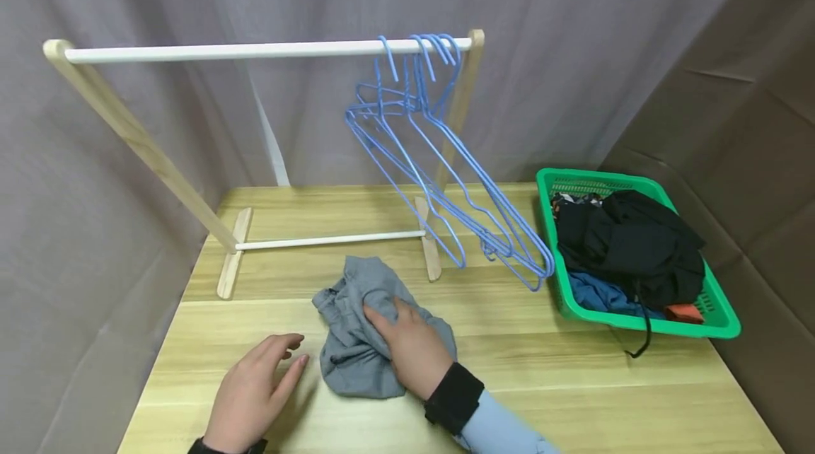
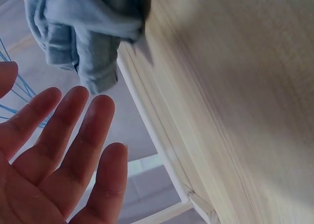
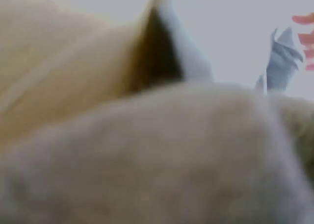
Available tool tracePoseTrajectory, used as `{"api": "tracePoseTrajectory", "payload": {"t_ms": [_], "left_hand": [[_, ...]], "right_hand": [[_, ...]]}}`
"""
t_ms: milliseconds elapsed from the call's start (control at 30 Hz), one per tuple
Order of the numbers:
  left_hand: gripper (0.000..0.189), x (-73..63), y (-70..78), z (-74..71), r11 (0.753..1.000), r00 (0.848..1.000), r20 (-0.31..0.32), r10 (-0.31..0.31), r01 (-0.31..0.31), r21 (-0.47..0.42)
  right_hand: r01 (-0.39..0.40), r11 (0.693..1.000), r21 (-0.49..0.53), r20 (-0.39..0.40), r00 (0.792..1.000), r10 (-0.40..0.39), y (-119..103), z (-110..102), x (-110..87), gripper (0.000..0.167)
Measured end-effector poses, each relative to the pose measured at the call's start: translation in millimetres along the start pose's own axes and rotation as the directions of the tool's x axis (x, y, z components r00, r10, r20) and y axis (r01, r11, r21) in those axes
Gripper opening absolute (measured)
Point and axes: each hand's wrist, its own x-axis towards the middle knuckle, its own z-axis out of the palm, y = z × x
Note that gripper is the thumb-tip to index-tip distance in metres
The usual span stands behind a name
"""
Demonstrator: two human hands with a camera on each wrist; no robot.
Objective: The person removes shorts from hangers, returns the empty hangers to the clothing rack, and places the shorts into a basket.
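A crumpled grey garment (image 1: 356, 341) with a gathered edge is bunched over the front middle of the table; its exact kind is hidden by the folds. My right hand (image 1: 414, 349) grips it from the right, thumb and fingers sunk into the cloth. In the left wrist view the bunched garment (image 2: 93, 18) hangs just above the tabletop. My left hand (image 1: 251, 390) is apart from it on the left, palm turned towards it, fingers extended and holding nothing. Blurred cloth (image 3: 147, 155) fills most of the right wrist view.
Behind the garment stands a wooden rack with a white rail (image 1: 229, 52). Several blue hangers (image 1: 439, 150) hang at its right end, reaching low over the table. A green basket (image 1: 643, 327) of clothes is at the right, a black cord (image 1: 646, 334) trailing over its rim.
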Motion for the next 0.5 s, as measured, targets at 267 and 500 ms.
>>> {"api": "tracePoseTrajectory", "payload": {"t_ms": [267, 500], "left_hand": [[0.027, 1.7, -1.0, 4.5, 1.0, 1.0, 0.008, 0.005, -0.005, -0.005], [0.028, 7.0, 0.3, 8.8, 1.0, 1.0, 0.019, 0.023, -0.022, -0.021]], "right_hand": [[-0.104, 0.96, 0.26, -0.05, 0.991, 0.121, 43, -27, -25.8, 0.094], [-0.156, 0.902, 0.402, -0.271, 0.921, 0.28, 99, -61, -64.8, 0.082]]}}
